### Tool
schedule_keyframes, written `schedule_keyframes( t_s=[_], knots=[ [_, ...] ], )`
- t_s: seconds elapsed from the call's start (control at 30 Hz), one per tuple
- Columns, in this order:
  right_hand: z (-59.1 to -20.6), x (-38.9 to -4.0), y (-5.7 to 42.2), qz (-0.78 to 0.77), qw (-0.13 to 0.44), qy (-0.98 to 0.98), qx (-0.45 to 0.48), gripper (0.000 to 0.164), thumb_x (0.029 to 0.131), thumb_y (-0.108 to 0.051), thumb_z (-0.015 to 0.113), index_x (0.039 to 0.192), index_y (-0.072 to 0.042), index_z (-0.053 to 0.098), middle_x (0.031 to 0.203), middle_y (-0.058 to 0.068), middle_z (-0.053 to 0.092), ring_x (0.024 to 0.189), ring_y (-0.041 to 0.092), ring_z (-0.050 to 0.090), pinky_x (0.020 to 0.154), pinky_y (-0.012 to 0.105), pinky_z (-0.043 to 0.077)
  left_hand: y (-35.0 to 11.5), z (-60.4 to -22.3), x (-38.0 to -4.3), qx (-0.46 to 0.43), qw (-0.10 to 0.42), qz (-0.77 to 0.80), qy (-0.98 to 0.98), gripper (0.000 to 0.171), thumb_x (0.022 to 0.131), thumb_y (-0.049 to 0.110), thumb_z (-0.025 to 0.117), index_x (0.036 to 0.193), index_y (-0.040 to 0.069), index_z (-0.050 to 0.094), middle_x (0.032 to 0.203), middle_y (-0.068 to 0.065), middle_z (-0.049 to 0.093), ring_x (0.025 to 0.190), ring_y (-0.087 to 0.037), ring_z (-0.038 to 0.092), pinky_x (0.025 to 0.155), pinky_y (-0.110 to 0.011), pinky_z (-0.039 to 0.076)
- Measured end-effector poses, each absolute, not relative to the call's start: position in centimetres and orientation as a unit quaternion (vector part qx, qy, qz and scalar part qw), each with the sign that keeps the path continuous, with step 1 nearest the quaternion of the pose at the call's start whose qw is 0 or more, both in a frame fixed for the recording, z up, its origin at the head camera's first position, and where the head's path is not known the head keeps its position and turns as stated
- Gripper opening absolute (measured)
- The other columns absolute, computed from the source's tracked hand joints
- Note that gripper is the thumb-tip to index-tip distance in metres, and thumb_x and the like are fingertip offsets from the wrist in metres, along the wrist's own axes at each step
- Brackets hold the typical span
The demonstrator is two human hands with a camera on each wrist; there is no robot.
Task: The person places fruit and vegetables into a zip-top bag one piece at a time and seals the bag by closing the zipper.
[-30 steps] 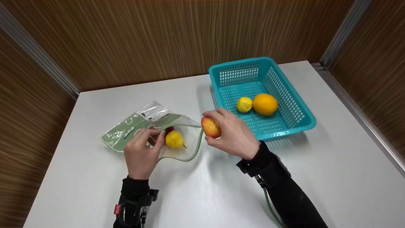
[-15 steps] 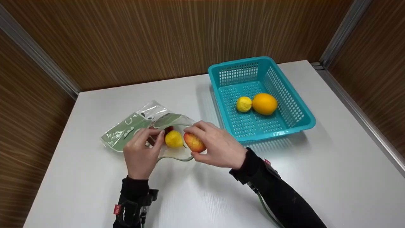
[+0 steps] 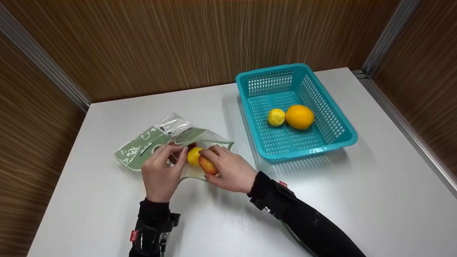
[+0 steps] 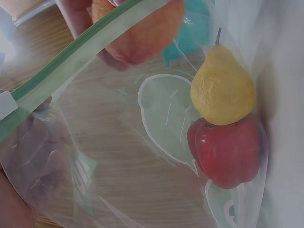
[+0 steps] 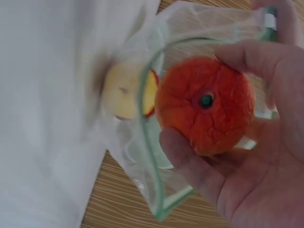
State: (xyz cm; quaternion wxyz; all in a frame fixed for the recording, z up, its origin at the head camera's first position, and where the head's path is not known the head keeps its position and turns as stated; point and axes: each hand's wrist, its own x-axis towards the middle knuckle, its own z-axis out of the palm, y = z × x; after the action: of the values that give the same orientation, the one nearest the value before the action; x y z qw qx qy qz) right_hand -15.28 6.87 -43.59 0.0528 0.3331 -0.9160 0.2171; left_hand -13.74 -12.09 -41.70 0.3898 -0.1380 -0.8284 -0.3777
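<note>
A clear plastic bag [image 3: 137, 151] with green print and a green-edged mouth lies on the table, its mouth spread toward the right. My left hand [image 3: 160, 176] pinches the bag near its mouth. In the bag are a yellow pear [image 4: 223, 88] and a red bell pepper [image 4: 228, 154], touching each other in the left wrist view. My right hand [image 3: 230, 169] grips a round red-orange fruit [image 5: 206, 107] with a green stem spot. In the head view this fruit is at the bag's mouth, partly covering the pear; the pepper is mostly hidden there.
A turquoise basket [image 3: 257, 144] stands at the back right of the white table [image 3: 107, 214]. A small yellow fruit [image 3: 276, 117] and a larger orange fruit [image 3: 300, 117] sit inside it. Wood-grain panels [image 3: 171, 46] border the table.
My right hand has carried the red-orange fruit leftward and slightly down, from beside the basket to the bag's mouth, near the pear. My left hand has stayed almost still on the bag.
</note>
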Motion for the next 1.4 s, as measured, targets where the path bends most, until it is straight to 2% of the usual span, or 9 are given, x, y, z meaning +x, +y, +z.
schedule_keyframes(
  t_s=[0.13, 0.33, 0.57, 0.77, 0.9, 1.1, 1.2, 1.3, 1.4],
  knots=[
    [-44.7, -15.6, 6.3, 0.216, 0.053, -0.925, 0.308, 0.055, 0.083, -0.035, 0.067, 0.133, -0.019, 0.049, 0.12, 0.006, 0.058, 0.097, 0.017, 0.059, 0.076, 0.031, 0.055, -11.9, -41.7, -13.7, -0.141, 0.386, -0.374, -0.832, 0.006, 0.08, 0.013, 0.076, 0.081, 0.009, 0.072, 0.069, -0.002, 0.066, 0.055, -0.017, 0.058, 0.05, -0.019, 0.043],
    [-45.8, -16.1, 5.6, 0.196, 0.042, -0.933, 0.298, 0.057, 0.082, -0.034, 0.071, 0.132, -0.014, 0.052, 0.116, 0.01, 0.061, 0.095, 0.02, 0.062, 0.078, 0.033, 0.056, -11.6, -41.7, -13.6, -0.142, 0.376, -0.36, -0.842, 0.007, 0.08, 0.014, 0.075, 0.081, 0.008, 0.071, 0.07, -0.003, 0.066, 0.057, -0.017, 0.058, 0.051, -0.028, 0.047],
    [-46.1, -16.7, 4.7, 0.197, 0.04, -0.934, 0.296, 0.057, 0.084, -0.035, 0.069, 0.134, -0.013, 0.051, 0.115, 0.01, 0.062, 0.093, 0.021, 0.063, 0.081, 0.033, 0.057, -11.4, -41.8, -13.5, -0.156, 0.374, -0.347, -0.846, 0.01, 0.08, 0.014, 0.075, 0.078, 0.006, 0.069, 0.068, -0.009, 0.066, 0.057, -0.021, 0.059, 0.053, -0.02, 0.044],
    [-46.3, -17.2, 3.8, 0.21, 0.048, -0.936, 0.279, 0.054, 0.086, -0.033, 0.067, 0.134, -0.015, 0.049, 0.119, 0.01, 0.062, 0.097, 0.02, 0.064, 0.084, 0.032, 0.056, -11.3, -41.8, -13.5, -0.164, 0.376, -0.342, -0.845, 0.008, 0.08, 0.012, 0.074, 0.078, 0.007, 0.069, 0.067, -0.006, 0.065, 0.056, -0.019, 0.059, 0.051, -0.026, 0.046],
    [-46.7, -17.6, 2.8, 0.218, 0.063, -0.935, 0.272, 0.046, 0.085, -0.033, 0.068, 0.125, -0.014, 0.054, 0.113, 0.009, 0.062, 0.093, 0.019, 0.063, 0.079, 0.029, 0.055, -11.2, -41.8, -13.5, -0.163, 0.381, -0.332, -0.848, 0.008, 0.08, 0.013, 0.075, 0.078, 0.008, 0.069, 0.067, -0.005, 0.064, 0.056, -0.016, 0.059, 0.051, -0.026, 0.046],
    [-47.6, -18.3, 1.1, 0.221, 0.11, -0.93, 0.272, 0.019, 0.085, -0.03, 0.067, 0.09, -0.012, 0.063, 0.082, 0.003, 0.062, 0.076, 0.016, 0.058, 0.062, 0.026, 0.047, -11.1, -42.2, -13.6, -0.161, 0.382, -0.335, -0.846, 0.006, 0.08, 0.013, 0.075, 0.078, 0.01, 0.07, 0.067, -0.004, 0.065, 0.057, -0.012, 0.057, 0.051, -0.022, 0.041],
    [-48.1, -18.7, 0.7, 0.215, 0.123, -0.927, 0.282, 0.015, 0.085, -0.029, 0.066, 0.086, -0.014, 0.065, 0.078, 0.0, 0.062, 0.077, 0.015, 0.058, 0.064, 0.025, 0.047, -11.0, -42.3, -13.6, -0.162, 0.38, -0.342, -0.844, 0.005, 0.079, 0.013, 0.075, 0.078, 0.011, 0.07, 0.068, -0.003, 0.065, 0.057, -0.013, 0.057, 0.05, -0.023, 0.041],
    [-48.3, -18.9, 0.7, 0.231, 0.11, -0.924, 0.284, 0.016, 0.085, -0.029, 0.066, 0.085, -0.013, 0.064, 0.079, 0.002, 0.062, 0.078, 0.016, 0.058, 0.064, 0.026, 0.047, -11.1, -42.2, -13.6, -0.162, 0.379, -0.344, -0.844, 0.005, 0.08, 0.013, 0.075, 0.079, 0.011, 0.07, 0.069, -0.002, 0.065, 0.057, -0.017, 0.059, 0.051, -0.023, 0.042],
    [-48.3, -18.9, 0.9, 0.249, 0.08, -0.925, 0.276, 0.023, 0.085, -0.032, 0.067, 0.095, -0.012, 0.063, 0.09, 0.005, 0.063, 0.084, 0.018, 0.059, 0.068, 0.027, 0.049, -11.3, -42.1, -13.7, -0.159, 0.382, -0.344, -0.843, 0.005, 0.078, 0.011, 0.076, 0.08, 0.01, 0.07, 0.07, -0.003, 0.066, 0.057, -0.016, 0.059, 0.051, -0.022, 0.042]
  ],
)
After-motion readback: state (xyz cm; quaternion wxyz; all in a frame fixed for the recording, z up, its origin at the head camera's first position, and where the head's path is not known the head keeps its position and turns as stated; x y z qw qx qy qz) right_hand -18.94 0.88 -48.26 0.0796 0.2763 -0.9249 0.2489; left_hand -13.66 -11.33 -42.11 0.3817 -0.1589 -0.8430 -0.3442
